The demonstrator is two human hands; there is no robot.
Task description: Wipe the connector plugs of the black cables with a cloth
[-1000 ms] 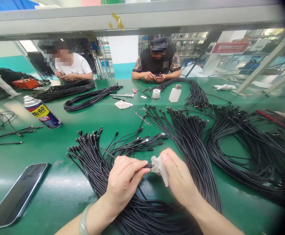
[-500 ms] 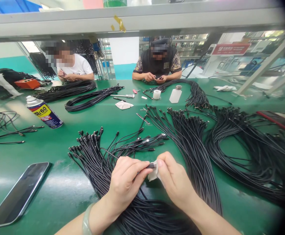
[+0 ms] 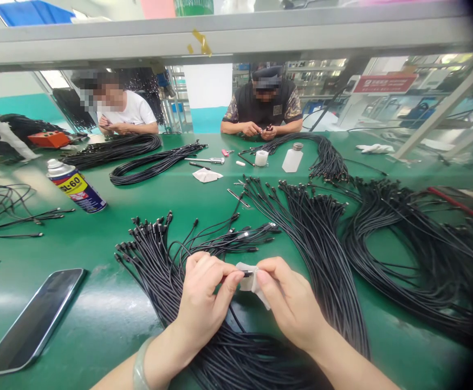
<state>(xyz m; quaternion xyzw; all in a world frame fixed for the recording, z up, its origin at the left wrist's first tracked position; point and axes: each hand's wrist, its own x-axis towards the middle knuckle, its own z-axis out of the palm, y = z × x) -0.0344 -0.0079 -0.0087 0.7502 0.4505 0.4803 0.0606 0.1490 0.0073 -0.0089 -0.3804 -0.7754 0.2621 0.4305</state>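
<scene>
Between thumb and fingers, my left hand pinches a black cable by its connector, the metal tip pointing right. My right hand is closed on a small white cloth, which lies behind and around the connector's tip. Both hands are close together above a thick bundle of black cables that runs toward me beneath my wrists. More loose cable ends with plugs lie just beyond my fingers.
Other cable bundles and a coiled one lie to the right. At left are a phone and a spray can. A white bottle stands farther back. Two people work across the table beneath an overhead shelf.
The white cloth is now spread more openly behind the connector, where before it was bunched over the tip. My left hand has shifted slightly left.
</scene>
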